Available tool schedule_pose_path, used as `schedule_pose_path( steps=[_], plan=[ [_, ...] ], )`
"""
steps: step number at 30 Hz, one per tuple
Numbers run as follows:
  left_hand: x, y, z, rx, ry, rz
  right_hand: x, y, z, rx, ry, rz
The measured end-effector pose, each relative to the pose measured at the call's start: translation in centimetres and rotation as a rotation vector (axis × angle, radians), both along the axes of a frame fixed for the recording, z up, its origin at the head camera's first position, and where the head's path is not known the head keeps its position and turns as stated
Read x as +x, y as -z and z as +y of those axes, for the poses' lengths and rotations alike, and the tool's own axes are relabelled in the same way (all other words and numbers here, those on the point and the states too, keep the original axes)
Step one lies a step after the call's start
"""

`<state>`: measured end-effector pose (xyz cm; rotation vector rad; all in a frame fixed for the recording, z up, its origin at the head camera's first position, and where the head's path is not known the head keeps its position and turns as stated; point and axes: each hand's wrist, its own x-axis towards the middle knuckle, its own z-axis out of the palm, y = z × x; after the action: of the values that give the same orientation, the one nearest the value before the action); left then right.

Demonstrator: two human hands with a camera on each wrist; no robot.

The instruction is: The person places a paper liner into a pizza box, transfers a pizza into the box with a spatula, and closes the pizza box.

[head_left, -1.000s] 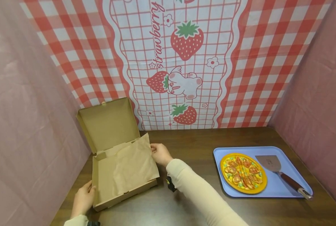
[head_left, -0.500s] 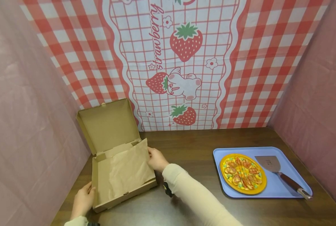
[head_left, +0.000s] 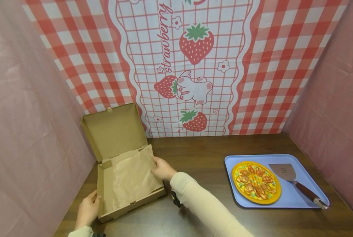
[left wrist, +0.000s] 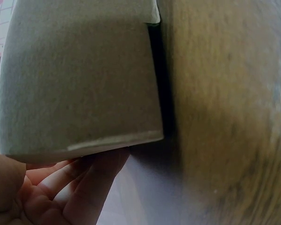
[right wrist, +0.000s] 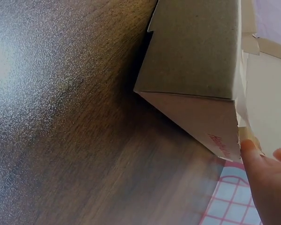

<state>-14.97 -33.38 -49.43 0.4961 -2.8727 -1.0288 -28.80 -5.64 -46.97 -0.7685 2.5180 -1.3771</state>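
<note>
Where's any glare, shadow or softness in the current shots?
Right wrist: bright glare at left on the tabletop, dark shadow beside the cardboard box; left wrist: box side dim, tabletop grain soft; head: fairly even light, faint sheen on the near tabletop.

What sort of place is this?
Probably a staged tabletop booth: pink drapes on both sides, a strawberry-print cloth hanging behind, and a wood-look table between them.

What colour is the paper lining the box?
The paper is plain light brown, with no printed pattern visible; the head view shows it best.
</note>
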Motion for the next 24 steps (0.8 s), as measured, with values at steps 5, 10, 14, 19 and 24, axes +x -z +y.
schedule_pose_path(
  steps=[5,10,14,19,24],
  plan=[
    [0.0,0.0,0.0,0.0,0.003,0.001,0.0,0.1,0.0,0.024,-0.036,0.022],
    [-0.1,0.0,0.0,0.001,0.003,-0.003,0.0,0.2,0.1,-0.001,-0.051,-0.002],
    [0.0,-0.1,0.1,0.004,0.002,-0.001,0.0,0.3,0.2,0.004,-0.052,0.0],
    [0.0,-0.1,0.2,-0.001,-0.001,0.006,0.0,0.4,0.7,-0.029,-0.073,0.0],
    [0.1,-0.1,0.2,-0.001,0.001,0.005,0.1,0.5,1.6,-0.097,-0.095,-0.002]
  ],
)
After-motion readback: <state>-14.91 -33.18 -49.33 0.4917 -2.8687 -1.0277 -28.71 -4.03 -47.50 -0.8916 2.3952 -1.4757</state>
